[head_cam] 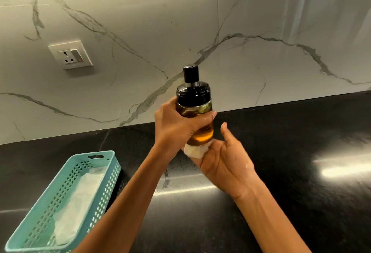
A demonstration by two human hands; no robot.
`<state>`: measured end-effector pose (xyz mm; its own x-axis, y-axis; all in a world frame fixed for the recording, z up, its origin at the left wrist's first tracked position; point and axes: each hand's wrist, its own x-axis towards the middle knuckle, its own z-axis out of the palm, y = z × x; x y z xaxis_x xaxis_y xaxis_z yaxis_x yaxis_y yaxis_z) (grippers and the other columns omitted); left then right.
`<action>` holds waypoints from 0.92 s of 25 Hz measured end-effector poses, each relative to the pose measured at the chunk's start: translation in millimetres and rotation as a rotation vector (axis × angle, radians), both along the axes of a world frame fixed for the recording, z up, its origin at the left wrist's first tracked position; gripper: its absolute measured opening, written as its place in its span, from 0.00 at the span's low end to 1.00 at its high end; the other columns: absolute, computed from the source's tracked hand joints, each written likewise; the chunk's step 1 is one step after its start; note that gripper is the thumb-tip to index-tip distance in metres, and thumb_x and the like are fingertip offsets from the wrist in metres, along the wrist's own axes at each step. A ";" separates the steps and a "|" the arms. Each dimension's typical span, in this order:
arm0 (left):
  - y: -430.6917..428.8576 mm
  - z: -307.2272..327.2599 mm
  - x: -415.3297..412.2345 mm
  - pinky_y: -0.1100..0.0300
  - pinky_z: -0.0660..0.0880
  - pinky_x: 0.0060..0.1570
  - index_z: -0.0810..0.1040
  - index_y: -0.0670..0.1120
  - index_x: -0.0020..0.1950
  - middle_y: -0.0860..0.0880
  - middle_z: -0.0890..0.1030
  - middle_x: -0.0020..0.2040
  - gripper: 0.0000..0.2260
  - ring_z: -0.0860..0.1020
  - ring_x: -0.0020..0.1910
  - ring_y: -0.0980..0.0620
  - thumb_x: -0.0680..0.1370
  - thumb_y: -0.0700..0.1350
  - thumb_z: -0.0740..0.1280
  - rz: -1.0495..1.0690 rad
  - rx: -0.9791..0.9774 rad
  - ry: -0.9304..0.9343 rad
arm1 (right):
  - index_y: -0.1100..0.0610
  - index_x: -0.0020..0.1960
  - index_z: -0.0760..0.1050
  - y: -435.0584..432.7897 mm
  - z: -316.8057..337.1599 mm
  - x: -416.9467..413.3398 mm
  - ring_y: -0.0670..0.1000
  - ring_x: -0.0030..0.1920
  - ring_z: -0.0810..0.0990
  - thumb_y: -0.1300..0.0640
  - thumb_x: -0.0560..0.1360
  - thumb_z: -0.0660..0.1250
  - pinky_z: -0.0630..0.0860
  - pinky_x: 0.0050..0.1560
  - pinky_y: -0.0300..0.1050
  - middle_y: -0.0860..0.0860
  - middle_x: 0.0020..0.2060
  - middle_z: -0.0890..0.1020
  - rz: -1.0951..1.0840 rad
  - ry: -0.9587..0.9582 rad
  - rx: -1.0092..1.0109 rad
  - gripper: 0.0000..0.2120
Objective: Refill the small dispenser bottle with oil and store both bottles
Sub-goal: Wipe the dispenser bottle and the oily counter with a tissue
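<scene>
The small dispenser bottle (202, 132) is clear glass with amber oil inside and a black pump cap (191, 84). It is held upright in the air above the black counter. My left hand (176, 126) grips its body from the left, fingers wrapped round the front. My right hand (224, 160) is under the bottle's base and presses a folded white tissue (193, 151) against the bottom, with the thumb raised beside the glass. The larger oil bottle is not in view.
A teal plastic basket (40, 226) lined with white paper sits on the counter at the lower left. The glossy black counter (281, 152) stretches to the right. Behind it rises a marble backsplash with a wall socket (71, 55).
</scene>
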<state>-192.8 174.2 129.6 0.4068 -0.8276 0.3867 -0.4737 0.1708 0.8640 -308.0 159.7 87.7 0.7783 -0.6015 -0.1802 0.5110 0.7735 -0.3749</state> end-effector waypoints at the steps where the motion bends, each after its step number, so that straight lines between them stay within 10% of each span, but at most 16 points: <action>1: -3.4 -2.9 6.1 0.73 0.75 0.42 0.74 0.58 0.47 0.61 0.79 0.44 0.19 0.78 0.43 0.67 0.63 0.47 0.78 0.003 0.005 -0.007 | 0.63 0.65 0.71 1.3 -3.2 0.7 0.59 0.59 0.78 0.40 0.78 0.49 0.73 0.59 0.52 0.63 0.59 0.78 0.007 0.035 -0.011 0.30; 7: -33.3 -34.0 43.5 0.65 0.77 0.47 0.78 0.51 0.52 0.55 0.82 0.47 0.20 0.80 0.47 0.61 0.63 0.47 0.78 0.034 0.023 0.058 | 0.68 0.57 0.74 -31.5 -20.1 1.9 0.55 0.46 0.84 0.67 0.76 0.59 0.80 0.46 0.45 0.64 0.49 0.82 -0.141 0.292 -0.086 0.11; 23: -162.5 -168.6 170.5 0.62 0.72 0.52 0.75 0.46 0.54 0.52 0.78 0.48 0.23 0.77 0.49 0.54 0.63 0.44 0.79 0.329 0.228 0.248 | 0.59 0.52 0.78 -91.6 -100.0 68.2 0.52 0.48 0.84 0.66 0.75 0.62 0.80 0.51 0.48 0.56 0.45 0.85 -0.307 0.768 -0.059 0.09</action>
